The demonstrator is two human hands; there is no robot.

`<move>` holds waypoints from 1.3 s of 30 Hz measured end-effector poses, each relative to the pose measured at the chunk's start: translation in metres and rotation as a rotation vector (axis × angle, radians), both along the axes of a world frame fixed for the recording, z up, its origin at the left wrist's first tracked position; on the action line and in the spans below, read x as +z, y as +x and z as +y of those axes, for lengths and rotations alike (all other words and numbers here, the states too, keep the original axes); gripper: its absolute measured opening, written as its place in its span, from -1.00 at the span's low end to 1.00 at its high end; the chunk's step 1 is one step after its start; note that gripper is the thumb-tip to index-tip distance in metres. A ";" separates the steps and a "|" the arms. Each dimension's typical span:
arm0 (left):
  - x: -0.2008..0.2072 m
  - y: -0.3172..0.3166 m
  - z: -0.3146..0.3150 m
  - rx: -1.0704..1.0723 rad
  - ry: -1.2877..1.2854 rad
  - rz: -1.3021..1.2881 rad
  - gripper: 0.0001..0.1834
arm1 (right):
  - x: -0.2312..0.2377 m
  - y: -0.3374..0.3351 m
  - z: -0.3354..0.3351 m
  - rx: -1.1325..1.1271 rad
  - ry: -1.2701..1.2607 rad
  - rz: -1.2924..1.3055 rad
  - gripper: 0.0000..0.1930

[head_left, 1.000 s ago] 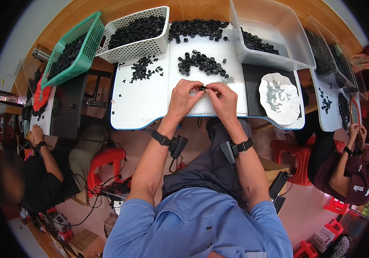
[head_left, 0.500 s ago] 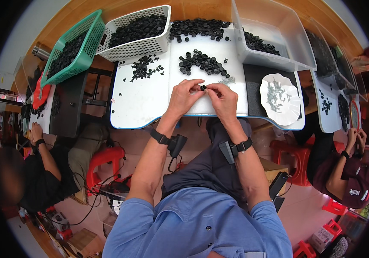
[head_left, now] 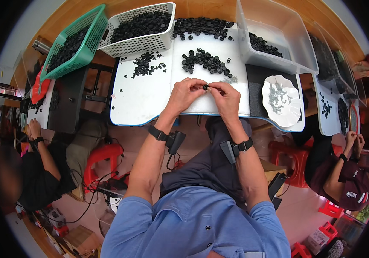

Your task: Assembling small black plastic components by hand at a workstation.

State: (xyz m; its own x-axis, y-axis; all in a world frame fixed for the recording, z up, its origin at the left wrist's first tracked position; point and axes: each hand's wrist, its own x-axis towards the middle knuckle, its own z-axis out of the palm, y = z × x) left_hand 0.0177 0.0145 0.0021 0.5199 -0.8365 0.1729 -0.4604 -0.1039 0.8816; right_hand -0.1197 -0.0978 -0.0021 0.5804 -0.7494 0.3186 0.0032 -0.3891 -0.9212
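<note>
A small round black plastic part (head_left: 205, 87) sits pinched between the fingertips of both hands, just above the white table (head_left: 137, 101) near its front edge. My left hand (head_left: 186, 94) grips it from one side, thumb and fingers together. From the other side my right hand (head_left: 225, 97) holds it with thumb and forefinger; anything tiny in those fingers is too small to make out. Just beyond the hands lies a pile of round black parts (head_left: 206, 62). Some small clear pieces (head_left: 231, 80) are scattered beside my right hand.
Smaller black pieces (head_left: 146, 64) lie to the left. Behind stand a green basket (head_left: 75, 45), a white basket (head_left: 139, 45) and a clear bin (head_left: 279, 62), all holding black parts. A scalloped white plate (head_left: 295, 105) with small pieces rests at right. Co-workers sit on both sides.
Both hands keep the black part pinched and have shifted very slightly; the right fingers have closed in over it. The whole view has moved a little.
</note>
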 end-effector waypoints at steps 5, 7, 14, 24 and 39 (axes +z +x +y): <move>-0.005 -0.002 -0.002 0.024 -0.007 0.026 -0.65 | -0.003 0.000 0.001 -0.022 0.086 0.012 -0.90; -0.003 -0.002 -0.002 0.032 -0.014 0.032 -0.66 | -0.005 0.000 -0.001 -0.011 0.077 0.008 -0.90; -0.004 -0.003 0.000 0.020 -0.005 -0.008 -0.68 | -0.003 -0.002 -0.003 0.055 0.086 -0.038 -0.89; -0.010 -0.003 -0.002 0.024 -0.042 -0.059 -0.70 | -0.004 -0.001 -0.004 0.068 0.057 -0.053 -0.88; -0.003 -0.006 0.001 0.021 0.004 -0.071 -0.70 | -0.003 -0.002 -0.001 0.065 -0.203 -0.051 -0.89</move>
State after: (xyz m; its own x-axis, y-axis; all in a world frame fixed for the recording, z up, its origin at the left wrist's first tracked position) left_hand 0.0114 0.0153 -0.0012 0.5242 -0.8262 0.2063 -0.5194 -0.1182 0.8463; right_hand -0.1221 -0.0989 -0.0049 0.6047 -0.6284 0.4894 0.0785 -0.5644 -0.8218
